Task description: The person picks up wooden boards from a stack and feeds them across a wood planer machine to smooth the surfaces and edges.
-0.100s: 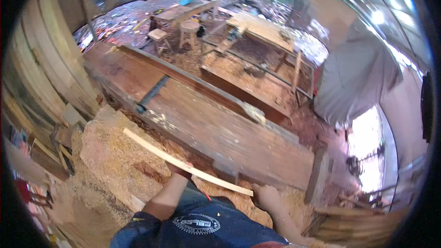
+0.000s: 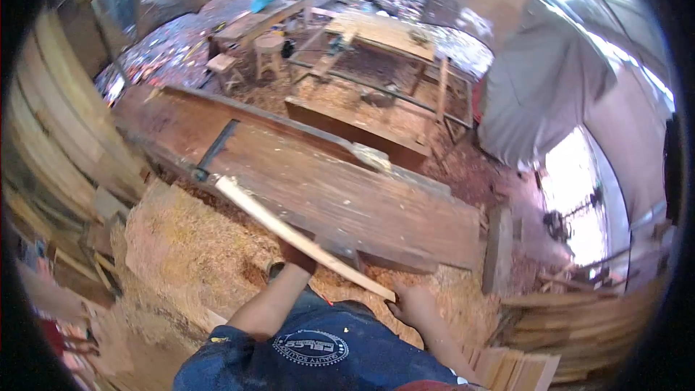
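At the near end of the strip (image 2: 275, 224), the right hand (image 2: 418, 305) has its fingers closed in on the tip, pinching it as far as I can make out. The left hand (image 2: 298, 255) is under it around the middle, but those fingers are mostly hidden, so I can't tell if they're wrapped round it or just propping it up. The strip itself slants along the near side of the desk (image 2: 347, 199), far end by what looks like a clamp (image 2: 217, 146). Can't tell if wood touches wood there.

My guess on handling: pretty light, stiff enough to hold its line but with a bit of spring, and not slippery. Edges could be splintery, and it might snap if you really leaned on it. I'd hold it like this, one hand mid-length for the weight and one at the end to steer.

Count-wise: one strip in hand, one desk right in front, one clamp across it. Further out, two stools (image 2: 269, 55) and one sheet (image 2: 384, 33) of pale wood. Boards (image 2: 54, 101) are stacked off to the left, too blurry to count, and shavings (image 2: 181, 228) cover the floor, no counting those lol.
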`<action>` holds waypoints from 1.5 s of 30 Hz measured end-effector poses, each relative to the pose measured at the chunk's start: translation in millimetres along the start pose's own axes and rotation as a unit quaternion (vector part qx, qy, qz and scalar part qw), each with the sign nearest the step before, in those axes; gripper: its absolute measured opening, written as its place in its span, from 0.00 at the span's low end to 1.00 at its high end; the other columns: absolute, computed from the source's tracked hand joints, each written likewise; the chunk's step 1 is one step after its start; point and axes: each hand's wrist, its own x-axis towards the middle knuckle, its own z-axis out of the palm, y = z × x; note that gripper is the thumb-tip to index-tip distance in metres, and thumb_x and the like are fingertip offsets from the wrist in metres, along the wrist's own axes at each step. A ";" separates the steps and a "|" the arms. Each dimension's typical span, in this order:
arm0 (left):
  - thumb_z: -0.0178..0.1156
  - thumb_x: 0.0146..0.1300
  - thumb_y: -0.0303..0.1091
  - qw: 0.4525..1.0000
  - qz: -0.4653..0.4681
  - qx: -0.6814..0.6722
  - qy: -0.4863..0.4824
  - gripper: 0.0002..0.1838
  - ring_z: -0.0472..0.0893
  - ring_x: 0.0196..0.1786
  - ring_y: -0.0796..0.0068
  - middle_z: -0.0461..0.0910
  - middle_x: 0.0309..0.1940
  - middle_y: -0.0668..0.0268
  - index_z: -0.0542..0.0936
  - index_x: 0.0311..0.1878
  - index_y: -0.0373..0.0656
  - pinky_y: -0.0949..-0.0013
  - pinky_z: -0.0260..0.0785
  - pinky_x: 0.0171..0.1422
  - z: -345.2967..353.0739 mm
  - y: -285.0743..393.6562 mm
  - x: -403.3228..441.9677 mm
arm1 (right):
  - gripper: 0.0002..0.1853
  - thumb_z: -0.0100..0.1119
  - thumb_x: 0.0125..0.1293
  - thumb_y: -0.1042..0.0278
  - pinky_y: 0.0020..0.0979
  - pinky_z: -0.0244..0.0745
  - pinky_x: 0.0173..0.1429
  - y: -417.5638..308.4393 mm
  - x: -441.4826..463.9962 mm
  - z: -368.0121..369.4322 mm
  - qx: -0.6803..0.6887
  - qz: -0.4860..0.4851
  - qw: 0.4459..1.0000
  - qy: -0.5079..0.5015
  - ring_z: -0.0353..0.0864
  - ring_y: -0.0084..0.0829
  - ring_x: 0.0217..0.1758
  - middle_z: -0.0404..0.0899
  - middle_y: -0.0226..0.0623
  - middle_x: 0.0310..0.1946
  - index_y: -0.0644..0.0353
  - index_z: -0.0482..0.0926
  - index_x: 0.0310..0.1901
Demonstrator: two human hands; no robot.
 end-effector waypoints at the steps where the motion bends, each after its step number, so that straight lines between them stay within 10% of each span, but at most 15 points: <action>1: 0.45 0.71 0.74 0.973 -0.050 0.047 0.221 0.38 0.83 0.57 0.59 0.83 0.59 0.60 0.76 0.65 0.52 0.48 0.74 0.69 86.0 -61.8 -0.3 | 0.22 0.74 0.57 0.61 0.50 0.84 0.47 11.2 -14.1 -1.8 0.060 0.007 0.995 0.078 0.88 0.55 0.40 0.87 0.55 0.34 0.53 0.85 0.54; 2: 0.49 0.71 0.73 0.911 -0.097 0.062 0.395 0.37 0.84 0.56 0.55 0.84 0.59 0.61 0.77 0.65 0.51 0.47 0.74 0.69 175.8 -123.8 0.1 | 0.21 0.75 0.57 0.62 0.50 0.84 0.47 22.7 -26.6 -1.4 0.119 0.011 0.981 0.154 0.88 0.55 0.40 0.86 0.55 0.34 0.53 0.86 0.53; 3: 0.47 0.73 0.73 0.913 -0.155 0.133 0.352 0.39 0.75 0.69 0.58 0.78 0.68 0.61 0.74 0.71 0.49 0.48 0.67 0.76 230.4 -154.7 21.2 | 0.20 0.76 0.57 0.64 0.44 0.84 0.49 44.0 -31.3 -0.8 0.172 0.056 0.958 0.222 0.90 0.45 0.41 0.89 0.50 0.35 0.59 0.87 0.51; 5: 0.49 0.80 0.58 0.946 -0.187 0.217 0.150 0.32 0.72 0.73 0.63 0.75 0.72 0.61 0.71 0.75 0.44 0.55 0.63 0.77 281.9 -217.6 25.7 | 0.20 0.74 0.65 0.51 0.41 0.83 0.43 77.3 -69.4 -36.6 0.317 0.147 0.881 0.318 0.90 0.40 0.37 0.90 0.41 0.35 0.58 0.87 0.50; 7: 0.61 0.74 0.54 0.810 -0.335 0.474 -0.087 0.32 0.79 0.65 0.64 0.82 0.65 0.59 0.75 0.72 0.40 0.59 0.70 0.69 332.5 -249.6 30.2 | 0.27 0.72 0.69 0.46 0.41 0.82 0.51 139.3 -109.1 -36.1 0.491 0.062 0.751 0.438 0.89 0.39 0.45 0.89 0.39 0.42 0.67 0.84 0.53; 13: 0.74 0.61 0.57 0.558 -0.449 0.568 -0.406 0.31 0.86 0.49 0.66 0.90 0.45 0.57 0.86 0.56 0.40 0.63 0.76 0.57 311.0 -345.0 -15.2 | 0.42 0.57 0.77 0.39 0.48 0.64 0.79 230.4 -219.2 -3.1 0.676 0.007 0.345 0.652 0.67 0.45 0.77 0.66 0.45 0.76 0.64 0.59 0.79; 17: 0.75 0.60 0.55 0.551 -0.535 0.532 -0.357 0.31 0.87 0.45 0.67 0.89 0.40 0.58 0.85 0.54 0.36 0.61 0.78 0.55 263.8 -373.8 -30.8 | 0.44 0.53 0.77 0.36 0.48 0.55 0.84 278.8 -284.9 68.5 0.641 0.097 0.251 0.719 0.60 0.46 0.81 0.62 0.44 0.79 0.61 0.55 0.81; 21: 0.68 0.70 0.46 0.645 -0.671 0.347 -0.113 0.24 0.85 0.44 0.70 0.87 0.44 0.63 0.81 0.58 0.37 0.68 0.77 0.51 252.5 -438.8 -41.8 | 0.43 0.54 0.78 0.37 0.52 0.63 0.79 304.2 -294.8 116.6 0.645 0.041 0.236 0.725 0.66 0.49 0.76 0.67 0.54 0.73 0.69 0.61 0.76; 23: 0.61 0.76 0.49 0.630 -0.717 0.297 0.005 0.25 0.85 0.50 0.65 0.86 0.50 0.60 0.78 0.62 0.37 0.64 0.78 0.56 251.0 -481.2 -48.2 | 0.35 0.52 0.82 0.47 0.48 0.67 0.78 314.1 -287.0 98.1 0.680 0.183 0.031 0.710 0.71 0.49 0.74 0.71 0.54 0.70 0.72 0.62 0.74; 28: 0.53 0.81 0.53 0.640 -0.726 0.249 -0.024 0.28 0.81 0.63 0.59 0.80 0.64 0.54 0.74 0.66 0.36 0.56 0.76 0.66 269.7 -585.0 -61.2 | 0.38 0.60 0.77 0.45 0.48 0.68 0.77 372.6 -299.4 93.8 0.572 0.201 0.076 0.792 0.73 0.50 0.72 0.72 0.57 0.69 0.73 0.66 0.72; 33: 0.54 0.82 0.48 0.649 -0.687 0.319 -0.074 0.23 0.86 0.40 0.60 0.86 0.40 0.54 0.79 0.50 0.31 0.57 0.81 0.46 252.6 -727.7 -41.8 | 0.36 0.62 0.77 0.49 0.49 0.76 0.72 458.4 -338.6 95.6 0.558 0.348 0.174 0.733 0.80 0.46 0.66 0.77 0.58 0.64 0.76 0.67 0.69; 45: 0.66 0.72 0.34 0.596 -0.719 0.310 -0.177 0.14 0.81 0.48 0.70 0.82 0.45 0.62 0.78 0.50 0.31 0.67 0.76 0.52 346.7 -996.8 -12.6 | 0.25 0.65 0.76 0.52 0.36 0.83 0.41 597.2 -368.8 133.9 0.602 0.325 -0.051 0.727 0.87 0.36 0.44 0.85 0.44 0.46 0.66 0.76 0.60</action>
